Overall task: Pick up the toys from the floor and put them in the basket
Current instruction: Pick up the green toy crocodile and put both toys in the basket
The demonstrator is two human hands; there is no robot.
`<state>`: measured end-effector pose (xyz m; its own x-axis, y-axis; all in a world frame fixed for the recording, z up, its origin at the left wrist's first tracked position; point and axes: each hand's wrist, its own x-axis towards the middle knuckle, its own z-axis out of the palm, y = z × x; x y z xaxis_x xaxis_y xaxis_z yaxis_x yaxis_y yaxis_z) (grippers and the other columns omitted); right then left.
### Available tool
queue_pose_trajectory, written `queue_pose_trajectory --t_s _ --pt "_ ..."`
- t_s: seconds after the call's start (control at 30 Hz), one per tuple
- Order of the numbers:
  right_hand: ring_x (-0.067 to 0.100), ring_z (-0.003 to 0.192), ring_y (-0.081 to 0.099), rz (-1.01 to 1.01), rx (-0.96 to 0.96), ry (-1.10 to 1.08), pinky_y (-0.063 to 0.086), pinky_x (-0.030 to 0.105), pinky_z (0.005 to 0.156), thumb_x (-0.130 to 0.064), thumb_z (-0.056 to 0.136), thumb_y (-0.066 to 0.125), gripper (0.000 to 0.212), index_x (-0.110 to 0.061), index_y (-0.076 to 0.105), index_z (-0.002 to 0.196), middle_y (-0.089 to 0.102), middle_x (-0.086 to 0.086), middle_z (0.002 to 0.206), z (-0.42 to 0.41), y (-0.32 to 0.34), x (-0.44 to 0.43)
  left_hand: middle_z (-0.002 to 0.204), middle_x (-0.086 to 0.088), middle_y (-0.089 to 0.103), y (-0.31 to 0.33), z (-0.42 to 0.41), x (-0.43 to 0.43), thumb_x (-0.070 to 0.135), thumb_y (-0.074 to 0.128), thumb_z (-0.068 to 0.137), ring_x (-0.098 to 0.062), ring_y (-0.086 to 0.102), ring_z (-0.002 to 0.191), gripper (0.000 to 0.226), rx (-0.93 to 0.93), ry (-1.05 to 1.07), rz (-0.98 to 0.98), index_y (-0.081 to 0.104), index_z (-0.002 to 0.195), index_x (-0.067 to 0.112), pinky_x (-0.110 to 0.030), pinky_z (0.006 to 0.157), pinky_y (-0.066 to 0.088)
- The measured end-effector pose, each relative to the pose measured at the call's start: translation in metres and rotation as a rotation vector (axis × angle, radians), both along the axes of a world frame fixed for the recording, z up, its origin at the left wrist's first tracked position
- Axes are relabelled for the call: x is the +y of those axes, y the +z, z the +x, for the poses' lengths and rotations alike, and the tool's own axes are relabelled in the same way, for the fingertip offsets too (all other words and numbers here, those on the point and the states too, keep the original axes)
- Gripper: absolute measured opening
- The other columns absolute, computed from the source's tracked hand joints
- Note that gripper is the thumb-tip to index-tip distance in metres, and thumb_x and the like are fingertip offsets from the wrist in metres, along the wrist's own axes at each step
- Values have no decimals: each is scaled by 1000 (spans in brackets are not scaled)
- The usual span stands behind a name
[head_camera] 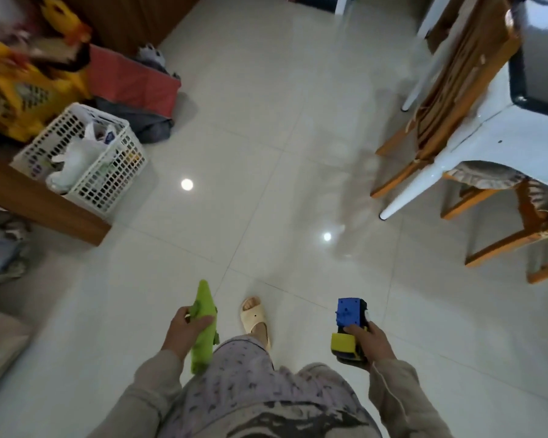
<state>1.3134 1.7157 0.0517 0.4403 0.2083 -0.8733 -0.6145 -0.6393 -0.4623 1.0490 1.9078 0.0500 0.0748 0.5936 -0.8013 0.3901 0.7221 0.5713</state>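
My left hand [184, 330] is shut on a long green plush toy [204, 324], low in the view to the left of my legs. A blue, yellow and black toy truck [350, 327] is gripped in my right hand [372, 344], low on the right. The white lattice basket [114, 181] stands on the floor at the left, well ahead of both hands, beside a wooden piece of furniture. White plastic bags and other items lie inside it.
A yellow lattice basket [16, 99] with toys and a red fabric box [130, 80] stand behind the white one. A white table [475, 134] and wooden chairs [450, 99] fill the right side. Glossy tiled floor [266, 153] lies between. My slippered foot [255, 320] is forward.
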Motion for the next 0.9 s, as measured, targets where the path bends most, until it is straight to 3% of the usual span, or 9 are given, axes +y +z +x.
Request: queue_pose_trajectory --t_s 0.07,0.13,0.3,0.37,0.43,0.6,0.7,0.8,0.9 --pt "39 83 59 -38 5 -22 54 53 67 -4 87 58 22 -5 52 109 59 20 95 17 -2 19 123 -30 55 6 22 28 -1 63 84 -32 67 87 41 54 -37 41 46 121 -6 -41 78 55" --pt "41 86 58 -63 4 -33 53 57 74 -4 87 59 23 -4 52 109 59 21 95 36 -2 37 125 -31 55 12 44 58 0 64 83 -39 61 101 45 72 -71 62 46 123 -6 -48 90 49" --pt "41 89 58 -118 -44 -38 55 57 73 -4 86 59 25 -2 52 110 57 23 102 91 -3 81 108 -29 59 32 100 132 -4 61 84 -30 66 64 32 1 -128 87 50 114 -5 -43 71 53" --pt "41 87 58 -119 -44 -34 58 49 57 -4 86 58 23 -4 51 108 57 22 100 113 -4 103 101 -24 60 40 122 157 -3 60 85 -22 66 45 27 -41 -143 88 51 110 -1 -31 52 55" --pt "39 82 58 -124 -49 -7 57 45 50 -4 87 58 22 -6 51 107 57 21 99 136 -7 127 101 -24 60 40 140 176 -2 59 85 -25 64 50 30 -46 -137 77 52 114 -1 -28 47 50" --pt "39 86 58 -162 -69 148 54 51 64 -4 85 59 21 -4 51 105 56 22 99 194 -16 209 102 -28 61 23 169 205 -2 60 85 -32 63 66 38 4 -18 8 51 121 -6 -35 59 51" --pt "36 87 58 -173 -145 328 52 56 82 -3 84 60 26 4 54 108 59 21 98 226 -16 272 94 -26 66 13 177 211 3 64 83 -31 64 67 38 70 98 -39 54 118 -5 -34 58 51" --pt "30 79 55 -127 -261 555 49 39 71 -4 83 62 31 10 57 110 59 19 91 249 -10 337 98 -25 68 9 185 218 8 68 81 -34 67 80 38 171 225 -68 56 115 -5 -47 76 54" --pt "31 82 56 -48 -238 647 57 40 61 -3 84 62 23 5 56 105 59 21 96 263 3 403 106 -27 68 7 192 225 23 74 72 -41 65 96 48 223 323 -58 58 111 0 -55 90 51"
